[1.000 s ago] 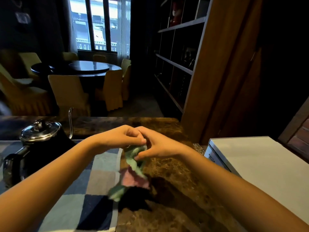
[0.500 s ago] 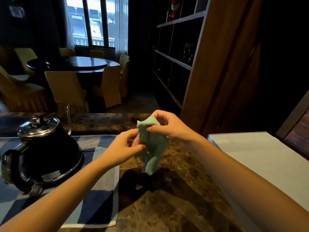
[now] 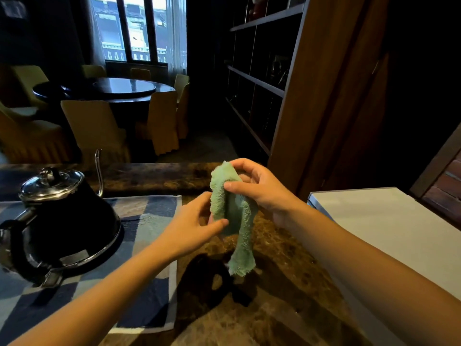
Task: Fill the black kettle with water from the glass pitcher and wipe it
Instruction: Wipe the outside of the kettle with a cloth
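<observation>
The black kettle (image 3: 67, 221) with a shiny metal lid and thin gooseneck spout stands at the left on a blue checked mat (image 3: 147, 283). A green fluffy cloth (image 3: 239, 226) hangs above the marble counter, right of the mat. My right hand (image 3: 259, 188) pinches the cloth's top between thumb and fingers. My left hand (image 3: 194, 226) touches the cloth's lower left side with thumb and fingertips. The glass pitcher is out of view.
A brown marble counter (image 3: 274, 308) runs under my arms. A white box (image 3: 389, 233) sits at the right edge. Beyond the counter are a wooden cabinet (image 3: 324, 96), dark shelves, a round table (image 3: 119, 88) and yellow covered chairs.
The cloth has been raised from low over the counter and spread out lengthwise. My right hand went up and right; my left hand dropped to the cloth's side. The view shifted right.
</observation>
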Motion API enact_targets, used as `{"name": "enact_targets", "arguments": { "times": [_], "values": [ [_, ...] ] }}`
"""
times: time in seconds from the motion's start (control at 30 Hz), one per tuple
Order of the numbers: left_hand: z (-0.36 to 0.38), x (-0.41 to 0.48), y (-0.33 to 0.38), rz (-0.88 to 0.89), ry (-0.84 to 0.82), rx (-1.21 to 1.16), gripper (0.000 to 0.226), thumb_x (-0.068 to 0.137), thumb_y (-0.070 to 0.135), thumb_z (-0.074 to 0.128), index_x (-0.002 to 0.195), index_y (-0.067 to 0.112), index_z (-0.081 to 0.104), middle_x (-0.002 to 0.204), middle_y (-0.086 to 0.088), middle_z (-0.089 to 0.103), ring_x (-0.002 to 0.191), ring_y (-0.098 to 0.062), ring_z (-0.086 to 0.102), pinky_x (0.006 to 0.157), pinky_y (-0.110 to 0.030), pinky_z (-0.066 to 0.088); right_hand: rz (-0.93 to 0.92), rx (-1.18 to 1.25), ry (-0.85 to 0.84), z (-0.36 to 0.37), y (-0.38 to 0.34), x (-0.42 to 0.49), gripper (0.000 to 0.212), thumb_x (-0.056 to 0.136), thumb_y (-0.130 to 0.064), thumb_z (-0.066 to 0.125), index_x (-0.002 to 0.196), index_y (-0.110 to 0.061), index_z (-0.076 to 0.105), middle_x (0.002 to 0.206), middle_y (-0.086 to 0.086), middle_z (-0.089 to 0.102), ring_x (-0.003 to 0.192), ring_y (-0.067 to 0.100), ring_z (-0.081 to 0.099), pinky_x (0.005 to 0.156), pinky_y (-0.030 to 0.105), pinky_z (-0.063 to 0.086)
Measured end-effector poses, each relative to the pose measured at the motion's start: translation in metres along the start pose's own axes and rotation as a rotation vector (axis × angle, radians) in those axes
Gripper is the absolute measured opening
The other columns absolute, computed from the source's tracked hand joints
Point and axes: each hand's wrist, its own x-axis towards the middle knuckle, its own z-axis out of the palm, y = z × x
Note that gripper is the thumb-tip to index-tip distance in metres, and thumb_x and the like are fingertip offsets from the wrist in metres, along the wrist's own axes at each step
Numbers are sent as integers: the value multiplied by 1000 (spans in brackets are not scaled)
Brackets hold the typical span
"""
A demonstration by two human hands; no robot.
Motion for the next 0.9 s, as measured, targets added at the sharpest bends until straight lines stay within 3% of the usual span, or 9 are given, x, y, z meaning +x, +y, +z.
{"name": "enact_targets", "arguments": {
  "times": [0.13, 0.23, 0.3, 0.4, 0.53, 0.63, 0.7, 0.77, 0.9],
  "values": [
    [-13, -5, -15, -23, 56, 6, 27, 90, 15, 51, 101, 36, 63, 95, 4, 70, 84, -6, 63, 75, -25, 50, 30, 15, -10, -7, -3, -5, 24, 88, -4, 62, 109, -13, 57, 94, 2, 69, 87, 14, 67, 75, 25, 57],
    [-29, -12, -18, -40, -44, -10, 25, 86, 25, 45, 88, 26, 70, 75, -10, 66, 64, -21, 56, 60, -34, 45, 67, -109, -28, -16, 0, -14, 9, 90, -9, 61, 90, -17, 56, 79, -3, 60, 67, 4, 60, 52, 16, 48],
    [-37, -15, -14, -59, -202, -49, 24, 91, 19, 48, 85, 19, 71, 70, -4, 66, 58, -8, 54, 57, -23, 43, 125, -168, -113, -24, 4, -23, 8, 93, -13, 58, 89, -17, 52, 68, -3, 49, 56, 4, 49, 47, 16, 39],
    [-48, -18, -7, -148, -386, -171, 24, 95, 9, 48, 78, 0, 63, 57, 6, 58, 53, 0, 49, 56, -12, 40, 226, -190, -259, -34, 1, -36, 3, 96, -14, 51, 96, -13, 48, 64, -8, 58, 54, 6, 55, 51, 20, 50],
    [-59, -7, -2, -283, -512, -249, 33, 94, 19, 52, 62, 20, 62, 55, 10, 55, 51, -1, 51, 57, -13, 44, 343, -82, -339, -42, -4, -40, 8, 94, -20, 54, 97, -14, 49, 82, 8, 64, 60, 13, 65, 54, 26, 57],
    [-60, 4, -8, -342, -598, -194, 36, 94, 21, 49, 62, 26, 65, 59, 7, 61, 55, -7, 57, 61, -20, 50, 418, -132, -302, -44, 9, -31, 5, 95, -16, 53, 98, -13, 50, 80, 3, 62, 61, 12, 63, 55, 26, 57],
    [-53, 12, -25, -373, -553, -35, 28, 95, 22, 50, 72, 18, 67, 66, 3, 63, 64, -13, 59, 67, -26, 53, 390, -246, -240, -45, 28, -21, 3, 95, -14, 54, 96, -12, 51, 75, -2, 58, 61, 5, 59, 56, 24, 53],
    [-40, 19, -42, -345, -411, 201, 23, 94, 23, 51, 84, 13, 69, 75, 2, 65, 70, -12, 59, 65, -19, 48, 308, -421, -148, -47, 49, -10, 5, 93, -13, 57, 90, -14, 54, 81, -5, 57, 71, 4, 57, 60, 24, 50],
    [-19, 22, -55, -208, -184, 434, 18, 90, 25, 58, 101, 21, 71, 93, 6, 69, 84, -7, 63, 79, -25, 50, 132, -541, -18, -54, 82, 0, 11, 87, -9, 66, 81, -14, 58, 89, -7, 60, 79, 6, 59, 67, 21, 52]
  ]
}}
